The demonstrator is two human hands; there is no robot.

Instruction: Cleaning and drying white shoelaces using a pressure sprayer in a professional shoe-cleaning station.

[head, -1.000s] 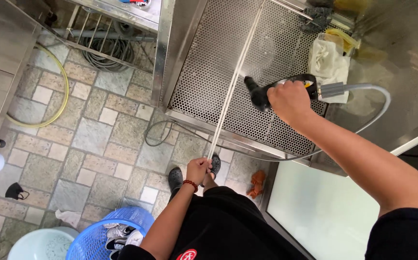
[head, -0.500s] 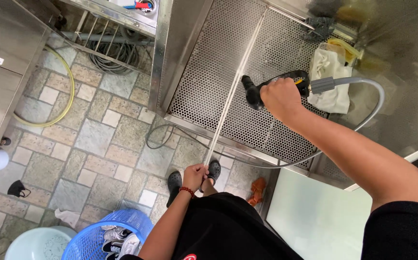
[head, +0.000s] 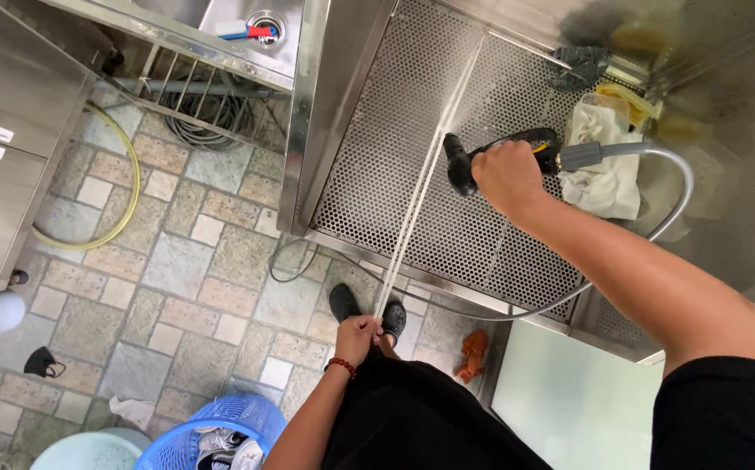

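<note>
The person stands at a big stainless steel wash basin (head: 334, 104) whose bottom is a perforated metal grate (head: 395, 157). Their right hand (head: 506, 174) is wrapped tight around the black handle of a spray nozzle (head: 463, 164), fingers fully curled, holding it out over the grate with the dark head pointing left. A grey hose (head: 669, 178) runs from the back of the nozzle, loops round to the right and drops down past the basin's front edge. Just behind the hand, against the far right corner of the basin, lies a crumpled white cloth (head: 602, 161), with a yellowish rag (head: 628, 103) and a grey scrubber (head: 579, 65) beyond it. The left hand (head: 358, 338) is down low, near the person's waist, closed in a fist around the near end of a long, thin pale strip (head: 421, 187) that stretches up and away across the grate; a red bead bracelet (head: 341, 367) sits on that wrist. Below are black clogs (head: 344, 302) on a stone-tiled floor (head: 177, 270), and an orange rag (head: 473, 355) lies by the basin's foot. Over to the left a yellow hose (head: 125, 204) curls along the floor beside a metal cabinet (head: 3, 174), and a blue laundry-style basket (head: 212, 435) stands near the bottom edge, beside a pale green tub (head: 90, 453).
</note>
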